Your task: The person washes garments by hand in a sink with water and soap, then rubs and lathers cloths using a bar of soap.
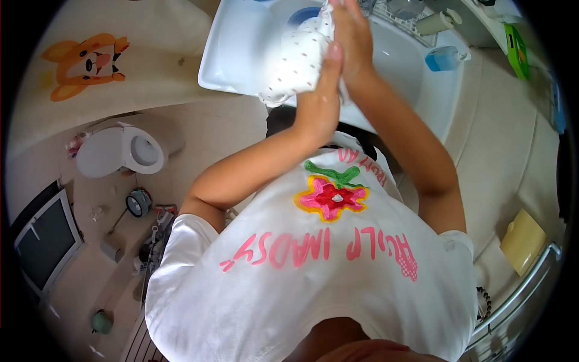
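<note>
A white cloth (295, 63) with small dark dots is bunched up over the white sink (226, 75). My left hand (325, 90) grips it from the near side, thumb pointing up and the fingers mostly hidden by the fabric. Against the cloth's right edge lies my right hand (354, 45), its fingers closed near the top of the picture and partly cut off by the frame. Both hands are close together. Behind the cloth, part of a blue round thing (303, 16) shows in the sink.
A bottle of blue liquid (442, 59) stands on the sink's right rim, near a white rack (416, 30) with items. A green package (517, 53) is farther right. To the left are a toilet (142, 149) and a curtain with a cartoon animal (87, 65).
</note>
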